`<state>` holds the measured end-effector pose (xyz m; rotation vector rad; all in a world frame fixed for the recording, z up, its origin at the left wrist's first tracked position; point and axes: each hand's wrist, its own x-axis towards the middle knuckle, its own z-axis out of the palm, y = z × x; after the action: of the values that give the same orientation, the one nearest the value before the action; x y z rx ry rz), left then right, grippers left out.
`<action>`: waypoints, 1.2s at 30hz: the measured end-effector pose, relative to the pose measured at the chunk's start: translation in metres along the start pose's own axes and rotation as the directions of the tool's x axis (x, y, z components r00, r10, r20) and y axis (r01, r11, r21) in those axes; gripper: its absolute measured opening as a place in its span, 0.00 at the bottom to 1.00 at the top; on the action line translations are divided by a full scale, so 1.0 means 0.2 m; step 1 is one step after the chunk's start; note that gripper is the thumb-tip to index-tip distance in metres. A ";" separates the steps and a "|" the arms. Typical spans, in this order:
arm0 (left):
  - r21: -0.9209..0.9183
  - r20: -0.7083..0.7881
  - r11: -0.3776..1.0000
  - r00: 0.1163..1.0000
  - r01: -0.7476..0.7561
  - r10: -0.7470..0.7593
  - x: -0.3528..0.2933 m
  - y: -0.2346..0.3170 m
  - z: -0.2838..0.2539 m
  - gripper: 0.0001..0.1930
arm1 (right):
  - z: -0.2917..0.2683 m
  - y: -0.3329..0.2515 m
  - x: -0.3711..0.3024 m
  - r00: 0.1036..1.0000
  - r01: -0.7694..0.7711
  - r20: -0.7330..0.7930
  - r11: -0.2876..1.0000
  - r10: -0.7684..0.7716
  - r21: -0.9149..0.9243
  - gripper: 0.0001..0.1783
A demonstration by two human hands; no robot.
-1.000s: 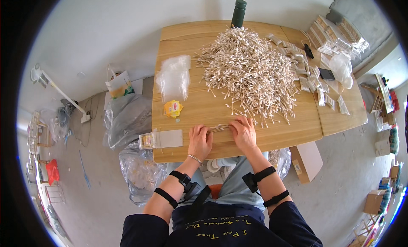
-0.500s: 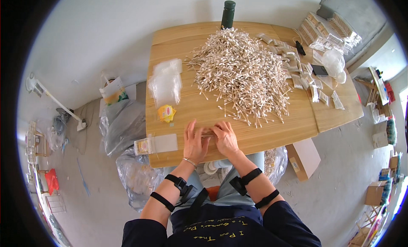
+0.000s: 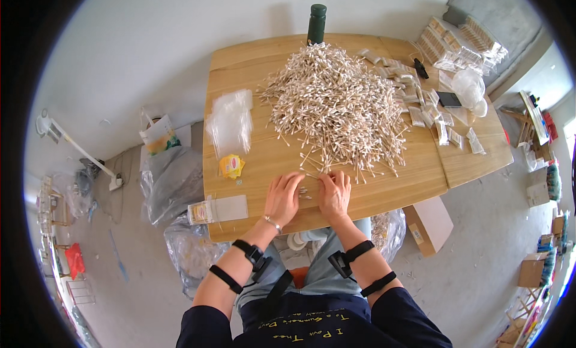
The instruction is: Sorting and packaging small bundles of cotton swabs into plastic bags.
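Note:
A large heap of white-tipped cotton swabs covers the middle of the wooden table. My left hand is curled at the table's near side, and white tips of a small bunch of cotton swabs stick out from under its fingers. Its thumb and forefinger reach toward loose swabs at the heap's near edge. Close to its right, my right hand is bent with its fingers drawn together, fingertips against the heap's near edge. What it pinches, if anything, is hidden.
Clear plastic bags and yellow cards lie to the left. Nearer is a partly filled swab bag. Filled packets, a black phone-like object and stacked packs sit right. A green bottle stands behind.
My hands, which were together around a bunch of cotton swabs, have moved apart. The right hand has shifted right to the heap's near edge; the bunch stays by the left hand.

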<state>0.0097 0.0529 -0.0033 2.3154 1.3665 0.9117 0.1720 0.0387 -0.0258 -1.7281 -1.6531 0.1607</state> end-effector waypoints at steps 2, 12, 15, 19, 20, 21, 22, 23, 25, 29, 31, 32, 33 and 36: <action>-0.010 0.016 0.999 0.999 -0.046 0.046 0.15 0.02 0.01 0.17 | -0.01 -0.04 -0.01 0.999 -0.032 -0.007 0.999 0.032 -0.019 0.08; -0.062 0.210 0.994 0.975 0.091 -0.076 0.41 -0.14 0.11 0.08 | 0.01 -0.03 -0.01 0.990 -0.103 -0.085 0.992 0.109 0.070 0.05; -0.051 0.125 0.998 0.991 0.047 -0.040 0.35 -0.16 0.08 0.05 | 0.03 -0.01 0.00 0.979 -0.151 -0.124 0.982 0.164 0.110 0.05; -0.040 0.140 0.998 0.989 0.041 -0.035 0.20 -0.20 -0.03 0.05 | 0.04 -0.01 0.00 0.978 -0.163 -0.111 0.981 0.175 0.107 0.05; -0.034 0.153 0.997 0.987 0.064 -0.058 0.15 -0.20 -0.05 0.05 | 0.03 0.00 0.00 0.981 -0.162 -0.093 0.983 0.171 0.089 0.06; -0.030 0.164 0.996 0.983 0.088 -0.082 0.11 -0.20 -0.06 0.05 | 0.03 0.00 0.00 0.983 -0.160 -0.075 0.985 0.165 0.070 0.07; -0.026 0.158 0.995 0.983 0.095 -0.090 0.07 -0.20 -0.07 0.05 | 0.03 0.00 -0.01 0.985 -0.153 -0.069 0.985 0.158 0.074 0.07; -0.011 0.108 0.995 0.989 0.103 -0.101 0.02 -0.19 -0.07 0.07 | 0.03 0.00 -0.01 0.987 -0.137 -0.071 0.988 0.141 0.067 0.07; 0.002 0.050 0.993 0.992 0.116 -0.116 -0.04 -0.16 -0.06 0.08 | 0.03 0.01 0.00 0.990 -0.111 -0.083 0.992 0.116 0.066 0.08; 0.023 -0.051 0.996 0.996 0.081 -0.080 -0.13 -0.06 -0.04 0.12 | 0.03 0.00 0.01 0.992 -0.107 -0.074 0.994 0.107 -0.009 0.07; 0.059 0.033 0.996 0.997 0.070 -0.072 -0.16 -0.06 -0.05 0.17 | 0.03 -0.06 0.03 0.991 -0.133 -0.040 0.983 0.129 -0.124 0.07; 0.058 0.027 0.995 0.997 0.075 -0.076 -0.17 -0.07 -0.04 0.17 | 0.03 -0.10 0.04 0.992 -0.126 -0.037 0.984 0.122 -0.125 0.07; 0.042 0.030 0.997 0.997 0.067 -0.068 -0.19 -0.09 -0.04 0.18 | 0.03 -0.15 0.04 0.994 -0.090 0.045 0.981 0.099 -0.174 0.07; 0.001 0.011 0.996 0.996 0.092 -0.092 -0.18 -0.08 -0.03 0.21 | 0.06 -0.21 0.02 0.992 -0.003 0.121 0.986 0.024 -0.168 0.09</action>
<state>-0.0174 0.0281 -0.0203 2.2341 1.4550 0.8693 0.1325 0.0442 -0.0093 -1.8878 -1.7879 0.1407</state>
